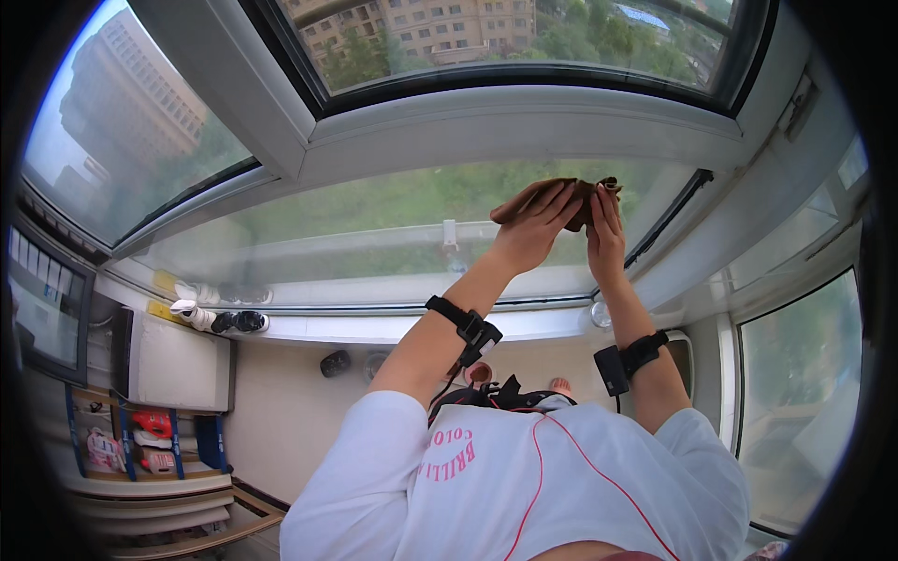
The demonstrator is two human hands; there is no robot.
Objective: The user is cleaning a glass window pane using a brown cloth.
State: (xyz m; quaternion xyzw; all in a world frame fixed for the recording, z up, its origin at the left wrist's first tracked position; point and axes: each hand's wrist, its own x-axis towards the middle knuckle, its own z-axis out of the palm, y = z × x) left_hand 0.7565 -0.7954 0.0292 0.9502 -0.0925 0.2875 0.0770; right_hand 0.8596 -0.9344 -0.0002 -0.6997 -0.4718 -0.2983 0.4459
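A crumpled brown cloth lies against the lower window pane, spanned by both of my hands. My left hand presses its left part, with the fingers extended up and to the right. Close beside it, my right hand holds the bunched right end, its fingers pointing upward. The undersides of both hands and any grip beneath them are hidden. Black straps with small boxes sit on both forearms. Greenery shows through the glass around the cloth.
Below the pane runs a white windowsill, bearing white and black shoes at left and a clear glass vessel near my right forearm. A white cabinet and a shelf with bottles stand at left. A dark strip edges the pane.
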